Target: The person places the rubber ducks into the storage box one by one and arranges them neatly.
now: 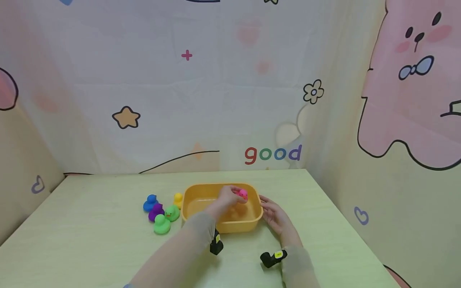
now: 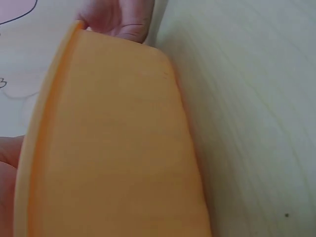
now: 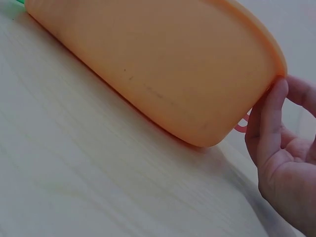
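My left hand (image 1: 227,197) reaches over a yellow-orange plastic basin (image 1: 234,227) and pinches a small pink rubber duck (image 1: 243,194) between thumb and fingers. The duck is inside the rim's outline, near the basin's right end. At that end, outside the basin, my right hand (image 1: 275,216) touches the rim with its fingertips, the fingers loosely bent. The right wrist view shows those fingers (image 3: 271,116) against the basin's corner, just under the rim. The basin's outer wall (image 2: 113,133) fills much of the left wrist view, hiding the duck there.
Left of the basin stand several rubber ducks: blue (image 1: 150,204), purple (image 1: 156,213), two green, one in front (image 1: 162,225) and one behind (image 1: 172,213), and yellow (image 1: 178,201) close against the basin. A patterned cloth (image 1: 162,88) hangs behind the pale wooden table (image 1: 90,228).
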The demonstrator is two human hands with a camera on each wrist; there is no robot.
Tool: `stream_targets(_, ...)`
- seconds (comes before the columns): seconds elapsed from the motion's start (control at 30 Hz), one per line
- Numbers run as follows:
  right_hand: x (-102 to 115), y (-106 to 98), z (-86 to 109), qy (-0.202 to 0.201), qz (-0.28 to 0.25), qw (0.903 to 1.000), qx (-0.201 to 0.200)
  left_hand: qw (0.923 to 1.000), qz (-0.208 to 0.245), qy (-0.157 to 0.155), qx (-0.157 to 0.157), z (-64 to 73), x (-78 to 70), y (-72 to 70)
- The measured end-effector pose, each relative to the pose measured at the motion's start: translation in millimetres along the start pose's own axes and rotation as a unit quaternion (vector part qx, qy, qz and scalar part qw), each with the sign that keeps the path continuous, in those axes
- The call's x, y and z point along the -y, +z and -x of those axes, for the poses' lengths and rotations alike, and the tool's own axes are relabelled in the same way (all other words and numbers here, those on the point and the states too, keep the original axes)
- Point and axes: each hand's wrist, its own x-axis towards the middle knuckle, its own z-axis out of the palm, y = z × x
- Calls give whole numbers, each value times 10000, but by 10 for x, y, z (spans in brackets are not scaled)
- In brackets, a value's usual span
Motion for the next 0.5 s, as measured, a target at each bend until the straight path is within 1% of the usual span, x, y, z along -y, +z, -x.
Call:
stream_targets(0.2,-30,-25,-48,-8,-18,10000,-97,9974,-673,183,-177,-36,57,55)
stream_targets(0.37,-96,-97,-123,-89,39,9999,-126,9959,-901,39,-64,-48,91,88)
stream_targets(0.5,-27,-36,-54,-26,72,10000,-28,9948,-1015,-122,44,-24,91,107)
